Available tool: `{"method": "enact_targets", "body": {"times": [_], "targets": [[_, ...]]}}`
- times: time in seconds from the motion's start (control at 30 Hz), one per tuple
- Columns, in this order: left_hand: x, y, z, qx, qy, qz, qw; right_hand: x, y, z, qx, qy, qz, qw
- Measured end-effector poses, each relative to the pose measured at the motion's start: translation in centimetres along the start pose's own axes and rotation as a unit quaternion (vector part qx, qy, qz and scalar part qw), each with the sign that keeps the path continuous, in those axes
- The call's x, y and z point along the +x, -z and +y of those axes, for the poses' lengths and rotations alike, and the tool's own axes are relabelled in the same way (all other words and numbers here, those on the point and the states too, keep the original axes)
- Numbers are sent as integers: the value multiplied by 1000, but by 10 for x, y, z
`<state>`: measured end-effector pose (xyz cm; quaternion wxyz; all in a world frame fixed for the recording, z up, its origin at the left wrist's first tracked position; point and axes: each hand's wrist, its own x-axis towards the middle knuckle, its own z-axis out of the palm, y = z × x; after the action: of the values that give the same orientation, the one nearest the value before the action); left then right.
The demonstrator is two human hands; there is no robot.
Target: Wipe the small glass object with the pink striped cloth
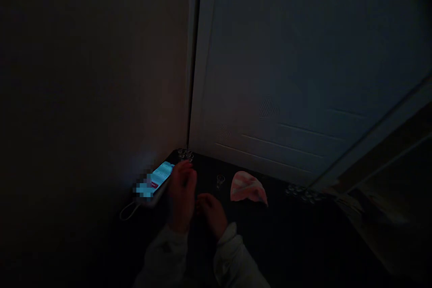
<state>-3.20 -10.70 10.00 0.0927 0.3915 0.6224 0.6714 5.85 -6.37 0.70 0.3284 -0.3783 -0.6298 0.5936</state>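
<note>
The scene is very dark. My left hand (182, 193) is raised beside the lit phone, its fingers curled in toward the thumb; anything inside them is lost in shadow. Just right of it and lower, my right hand (213, 215) is closed with bent fingers turned to the left, and what it may hold is hidden. A small clear glass cup (220, 181) stands on the dark tabletop (286, 243) beyond my right hand. To the right of that cup lies a crumpled pink and white striped cloth (248, 187). Several similar clear cups (189, 156) cluster in the corner behind my left hand.
A phone (158, 177) with a bright screen lies by the left wall, a white cable loop (127, 211) at its near end. More small clear pieces (305, 195) sit at the right back edge. A pale panel (270, 76) rises behind the table.
</note>
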Motion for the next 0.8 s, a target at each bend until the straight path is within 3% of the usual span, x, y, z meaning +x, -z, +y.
{"method": "enact_targets", "body": {"times": [0.07, 0.17, 0.27, 0.33, 0.43, 0.6, 0.7, 0.8], "targets": [[-4, -33, -5, -12, -24, -62, 998, -4, 23, -3, -142, 95, 75, 982], [-3, -67, -26, 34, -64, -121, 990, -5, 61, -3, -327, 190, 129, 917], [1, -82, -59, 100, -36, -192, 976, 1, 86, 4, -464, 170, 129, 860], [3, -85, -80, 129, -15, -239, 962, 7, 93, 11, -501, 109, 107, 852], [3, -86, -106, 135, 9, -296, 946, 16, 96, 19, -467, 57, 108, 876], [1, -92, -119, 143, -15, -326, 934, 24, 111, 28, -237, 99, 259, 931], [-3, -99, -112, 159, -53, -330, 929, 23, 123, 28, -106, 77, 337, 932], [-9, -108, -104, 152, -87, -345, 922, 20, 130, 24, -28, 58, 378, 924]]}}
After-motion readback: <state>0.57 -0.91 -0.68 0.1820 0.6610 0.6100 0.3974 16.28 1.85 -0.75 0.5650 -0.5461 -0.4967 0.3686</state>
